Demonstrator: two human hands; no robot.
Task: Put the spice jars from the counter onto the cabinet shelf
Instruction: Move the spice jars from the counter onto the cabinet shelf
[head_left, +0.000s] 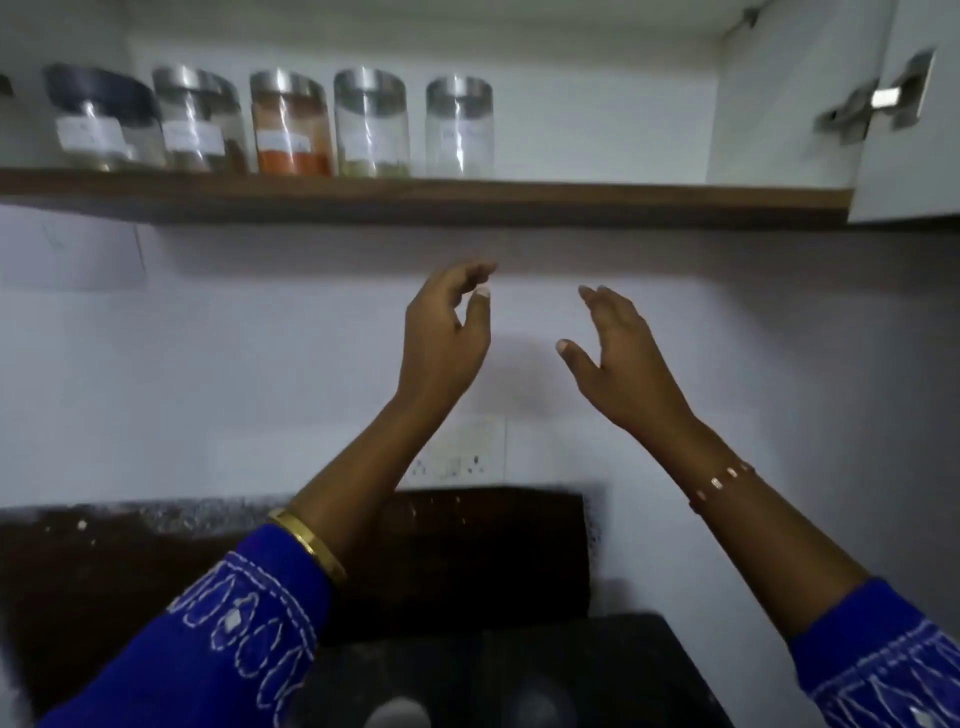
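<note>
Several glass spice jars with metal lids stand in a row on the cabinet shelf (571, 195): a dark-lidded jar (98, 122) at the left, a jar of orange-red powder (291, 124) in the middle and a nearly clear jar (460, 127) at the right end. Below the shelf, my left hand (447, 332) and my right hand (618, 358) are raised in front of the wall, palms facing each other. Both have fingers apart and hold nothing. The right hand is about a hand's width from the left.
The open cabinet door (904, 119) with its hinge (862, 106) hangs at the upper right. A wall socket (467, 457) sits below my hands. A dark counter (104, 561) and a black stove top (571, 675) lie at the bottom.
</note>
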